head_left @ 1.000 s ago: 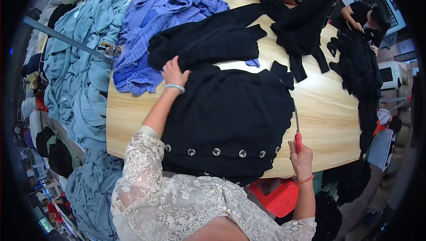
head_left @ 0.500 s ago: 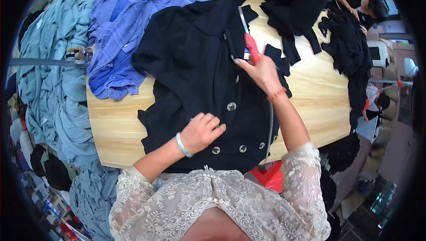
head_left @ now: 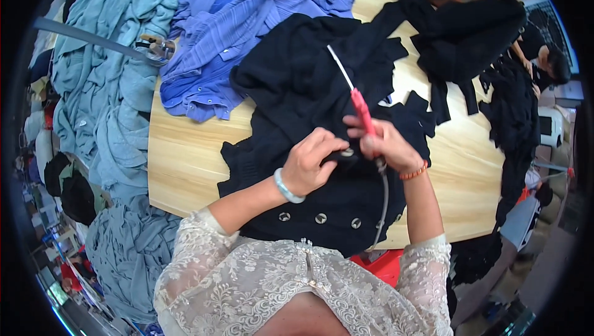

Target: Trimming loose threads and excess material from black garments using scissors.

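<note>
A black knit cardigan [head_left: 278,70] with large round buttons [head_left: 320,218] lies spread in front of me. My left hand [head_left: 309,159] is closed, its fingers pinching the cardigan's edge beside one raised button [head_left: 348,152]. In my right hand [head_left: 393,145] is a red-handled soldering iron [head_left: 361,112], its thin metal tip pointing up and to the left above the fabric. A grey cord [head_left: 385,203] runs from its lower end down over the cardigan. The right thumb and fingers wrap its handle close to my left fingertips.
Purple garments [head_left: 207,82] are heaped at the far left of the wooden table [head_left: 185,153], with pale teal garments [head_left: 111,107] beyond its left edge. A metal arm with a clamp [head_left: 154,50] reaches over them. More black garments [head_left: 470,39] lie far right, near another person [head_left: 544,64].
My left hand has risen and gripped the cardigan's edge by a button. The soldering iron has been drawn back toward me, beside the left hand. The whole view has shifted.
</note>
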`<state>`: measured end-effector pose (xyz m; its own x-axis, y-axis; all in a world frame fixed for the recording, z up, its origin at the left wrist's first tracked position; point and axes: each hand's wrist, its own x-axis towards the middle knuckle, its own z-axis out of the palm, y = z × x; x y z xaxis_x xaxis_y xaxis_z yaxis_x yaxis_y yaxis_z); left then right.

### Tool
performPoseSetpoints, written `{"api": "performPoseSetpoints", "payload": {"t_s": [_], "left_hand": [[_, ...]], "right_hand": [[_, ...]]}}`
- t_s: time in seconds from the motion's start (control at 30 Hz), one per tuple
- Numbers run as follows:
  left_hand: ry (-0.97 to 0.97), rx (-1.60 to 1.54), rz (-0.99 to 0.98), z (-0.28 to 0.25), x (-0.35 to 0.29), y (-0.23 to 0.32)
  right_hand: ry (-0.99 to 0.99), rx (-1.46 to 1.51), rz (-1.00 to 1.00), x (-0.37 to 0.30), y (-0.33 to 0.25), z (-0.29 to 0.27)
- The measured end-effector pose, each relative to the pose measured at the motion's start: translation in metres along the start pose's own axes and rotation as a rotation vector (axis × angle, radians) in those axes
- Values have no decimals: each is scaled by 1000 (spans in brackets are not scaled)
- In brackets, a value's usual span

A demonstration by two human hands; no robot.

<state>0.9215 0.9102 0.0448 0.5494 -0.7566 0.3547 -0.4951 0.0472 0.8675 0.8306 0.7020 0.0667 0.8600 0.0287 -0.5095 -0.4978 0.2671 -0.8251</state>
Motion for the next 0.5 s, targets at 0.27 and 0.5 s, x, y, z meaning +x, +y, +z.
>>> {"api": "performPoseSetpoints", "payload": {"t_s": [0.27,0.5], "left_hand": [[-1,-44,53,-5,21,-34],[-125,839,-259,-55,26,-168]], "right_hand": [[397,-159,-215,2,32,2],[598,-122,-469,-71,-7,-35]]}}
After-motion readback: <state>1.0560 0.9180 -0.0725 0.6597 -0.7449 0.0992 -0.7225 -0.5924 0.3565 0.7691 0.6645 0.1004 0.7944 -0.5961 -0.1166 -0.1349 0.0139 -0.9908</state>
